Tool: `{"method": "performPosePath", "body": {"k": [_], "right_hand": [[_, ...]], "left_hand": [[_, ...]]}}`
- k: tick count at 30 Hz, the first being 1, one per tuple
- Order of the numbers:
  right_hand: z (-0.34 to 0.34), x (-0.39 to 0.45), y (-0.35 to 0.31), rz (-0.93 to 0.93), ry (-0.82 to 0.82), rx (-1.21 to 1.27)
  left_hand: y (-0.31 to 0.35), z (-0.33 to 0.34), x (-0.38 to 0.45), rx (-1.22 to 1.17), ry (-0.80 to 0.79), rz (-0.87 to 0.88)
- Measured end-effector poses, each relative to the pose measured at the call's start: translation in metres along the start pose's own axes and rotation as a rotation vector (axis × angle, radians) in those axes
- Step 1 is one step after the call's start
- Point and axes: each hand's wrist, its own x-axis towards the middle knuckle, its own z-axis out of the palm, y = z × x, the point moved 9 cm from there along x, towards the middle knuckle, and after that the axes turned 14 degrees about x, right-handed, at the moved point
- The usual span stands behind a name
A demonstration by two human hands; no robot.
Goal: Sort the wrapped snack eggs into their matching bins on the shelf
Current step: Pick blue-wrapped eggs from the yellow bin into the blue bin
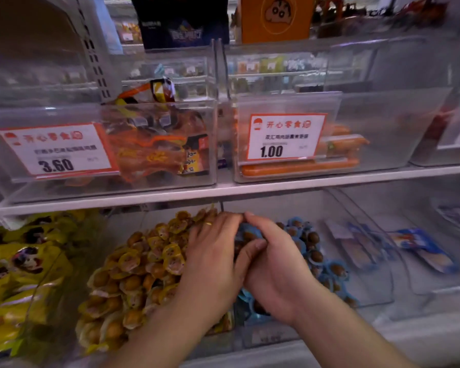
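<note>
On the lower shelf a clear bin holds a heap of yellow-wrapped eggs point(144, 264). Right beside it lies a heap of blue-wrapped eggs point(314, 251) in the neighbouring bin. Both hands meet over the divide between the two heaps. My left hand point(210, 258), with a ring on one finger, rests on the yellow heap's right edge, its fingers curled down into the pile. My right hand point(271, 264) lies over the blue heap, and a blue-wrapped egg point(246, 235) shows between thumb and fingers. How firmly either hand grips is hidden.
The upper shelf point(223, 192) hangs just above my hands and carries clear bins with orange snack packs point(154, 152) and sausages point(298, 168) behind price tags. Yellow bags point(16, 264) fill the bin at left. Blue flat packets point(422, 251) lie in bins at right.
</note>
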Motion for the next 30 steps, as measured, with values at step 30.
{"method": "performPosePath", "body": {"k": [30], "right_hand": [[0.005, 0.024, 0.015, -0.635, -0.235, -1.732]], "left_hand": [[-0.175, 0.070, -0.036, 0.502, -0.546, 0.050]]}}
